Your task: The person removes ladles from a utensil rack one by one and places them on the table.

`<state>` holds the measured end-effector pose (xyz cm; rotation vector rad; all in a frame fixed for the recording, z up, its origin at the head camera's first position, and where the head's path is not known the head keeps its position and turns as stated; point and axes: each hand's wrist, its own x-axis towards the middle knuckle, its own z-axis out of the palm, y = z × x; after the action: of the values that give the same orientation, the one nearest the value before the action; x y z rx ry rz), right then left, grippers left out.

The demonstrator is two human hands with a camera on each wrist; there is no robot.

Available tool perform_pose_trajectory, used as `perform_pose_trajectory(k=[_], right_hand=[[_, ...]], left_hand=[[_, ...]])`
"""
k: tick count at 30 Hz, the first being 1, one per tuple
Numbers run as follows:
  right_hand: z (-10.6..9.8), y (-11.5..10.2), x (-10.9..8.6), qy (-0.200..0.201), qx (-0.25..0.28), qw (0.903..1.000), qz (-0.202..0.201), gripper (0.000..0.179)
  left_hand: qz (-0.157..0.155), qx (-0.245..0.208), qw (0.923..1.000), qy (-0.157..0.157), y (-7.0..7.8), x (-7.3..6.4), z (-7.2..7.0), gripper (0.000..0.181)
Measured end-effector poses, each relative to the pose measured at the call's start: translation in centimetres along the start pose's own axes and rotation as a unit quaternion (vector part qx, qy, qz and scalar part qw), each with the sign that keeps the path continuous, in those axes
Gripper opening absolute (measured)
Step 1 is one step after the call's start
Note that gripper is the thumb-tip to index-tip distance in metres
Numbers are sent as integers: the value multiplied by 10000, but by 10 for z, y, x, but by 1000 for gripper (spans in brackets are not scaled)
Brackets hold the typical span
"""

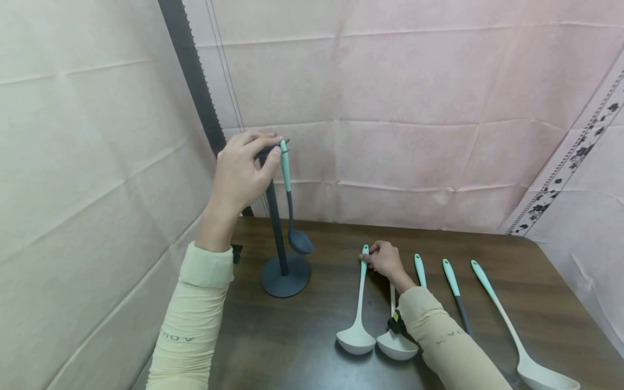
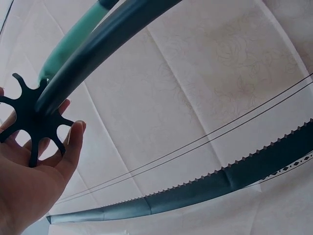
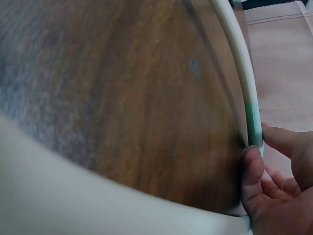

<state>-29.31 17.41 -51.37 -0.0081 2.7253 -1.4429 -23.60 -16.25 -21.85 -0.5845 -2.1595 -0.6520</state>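
My left hand [image 1: 245, 165] is at the top of a dark utensil stand [image 1: 277, 227], its fingers and thumb curled round the hooked, star-shaped top [image 2: 35, 120]. From one hook hangs a dark ladle [image 1: 300, 242] with a mint-green handle, close to the left fingertips. Lower down on the right, my right hand [image 1: 385, 260] pinches the mint-green handle end of a white ladle [image 1: 356, 338] between thumb and fingers. The bowl of that ladle is low over the wooden table. In the right wrist view its handle [image 3: 254, 122] runs up from the fingertips.
Beside the held ladle lies a second white ladle [image 1: 397, 346], partly under the right forearm. Farther right are a mint handle [image 1: 420, 270], a dark-stemmed utensil [image 1: 452, 279] and a large white spoon [image 1: 543, 375]. Pale cloth [image 1: 390, 151] hangs behind the table [image 1: 312, 357] and at its left.
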Motion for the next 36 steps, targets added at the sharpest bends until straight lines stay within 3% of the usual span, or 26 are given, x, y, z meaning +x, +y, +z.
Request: perform_pose_trajectory(k=[8,14,19,28,36], right_hand=[[2,0,2,84,-72,9999,32,27],[3,-1,2,48,-177,9998,62,27],[2,-3,2,78,-231,9997,11,27],[3,-2,3,36,-261,9996,69,27],[1,-5,3,48,-199,9998,6,27]], left_hand=[[-198,173,9997,-16,1,1,2,45],[-830,472,9950,281,20,-5,4,39],[-935,682,9915,593,37,-7,6,33],[-777,1573,9845,30,49,-3,8,39],[-841,1412,9864,-35,43,-1,10,35]])
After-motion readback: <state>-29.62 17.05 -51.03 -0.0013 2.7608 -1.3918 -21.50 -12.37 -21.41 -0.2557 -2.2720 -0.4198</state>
